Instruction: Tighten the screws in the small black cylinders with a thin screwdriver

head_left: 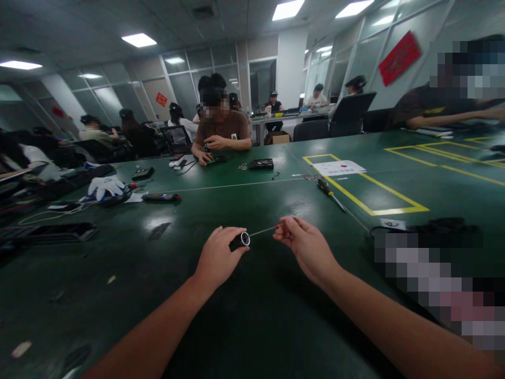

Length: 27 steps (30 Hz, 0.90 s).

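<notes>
My left hand (216, 255) is closed around a short black tube with a silver rim (239, 241), which looks like a flashlight body. Its round end faces right and toward me. From that end a thin pale rod or wire (262, 231) runs across to my right hand (307, 247). The fingertips there pinch a small reddish piece (278, 226) at the rod's end; fingers partly hide it, so its kind is unclear. Both hands are above the dark green table (244, 321). Whether the rod goes inside the tube or passes beside it, I cannot tell.
A yellow-and-black screwdriver (330, 195) lies beyond my right hand, near a paper sheet (339, 168) and yellow tape (394, 211). At left are a dark cylindrical tool (161, 197) and white gloves (105, 187). Across the table a person (223, 126) handles small parts.
</notes>
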### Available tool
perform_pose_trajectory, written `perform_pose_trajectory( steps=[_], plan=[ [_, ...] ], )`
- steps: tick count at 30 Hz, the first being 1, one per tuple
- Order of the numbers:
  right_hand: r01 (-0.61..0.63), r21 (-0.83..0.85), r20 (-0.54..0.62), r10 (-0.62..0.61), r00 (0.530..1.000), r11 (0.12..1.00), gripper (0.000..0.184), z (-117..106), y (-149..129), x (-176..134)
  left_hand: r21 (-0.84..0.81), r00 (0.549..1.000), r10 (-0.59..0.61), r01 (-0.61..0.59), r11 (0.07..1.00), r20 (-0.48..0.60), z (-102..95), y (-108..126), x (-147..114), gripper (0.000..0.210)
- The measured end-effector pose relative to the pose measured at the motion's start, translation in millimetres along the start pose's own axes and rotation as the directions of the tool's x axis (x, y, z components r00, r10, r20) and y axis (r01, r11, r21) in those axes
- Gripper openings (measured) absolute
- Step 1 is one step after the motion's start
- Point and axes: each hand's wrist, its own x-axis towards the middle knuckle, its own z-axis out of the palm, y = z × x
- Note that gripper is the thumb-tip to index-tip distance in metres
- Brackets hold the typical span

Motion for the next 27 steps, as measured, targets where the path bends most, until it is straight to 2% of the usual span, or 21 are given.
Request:
perform_pose_trajectory(
  steps=[5, 14, 18, 20, 22, 27],
  plan=[
    [0.081, -0.118, 0.042, -0.077, 0.996, 0.99, 0.026, 2, 4, -3, -0.013, 1.0, -0.015, 0.015, 1.0, -0.012, 0.1, 1, 0, 0.038],
    [0.141, -0.288, 0.129, -0.107, 0.986, 0.947, 0.024, 7, -6, -11, -0.015, 1.0, -0.015, 0.015, 1.0, -0.009, -1.2, 2, -1, 0.037],
    [0.183, -0.305, 0.191, -0.129, 0.973, 0.935, 0.026, 9, -12, -17, -0.003, 1.0, -0.006, 0.006, 1.0, -0.008, -0.6, 1, -1, 0.037],
    [0.203, -0.346, 0.183, -0.146, 0.972, 0.916, 0.032, 9, -12, -18, 0.003, 1.0, -0.006, 0.006, 1.0, -0.001, -0.8, 2, -1, 0.037],
    [0.199, -0.367, 0.144, -0.156, 0.977, 0.909, 0.03, 9, -11, -18, 0.007, 1.0, -0.004, 0.004, 1.0, 0.0, -0.9, 2, -1, 0.037],
    [0.134, -0.249, 0.037, -0.128, 0.991, 0.959, 0.024, 10, -1, -15, 0.012, 0.999, 0.051, -0.051, 0.999, -0.014, 2.2, -1, -3, 0.04]
  ],
)
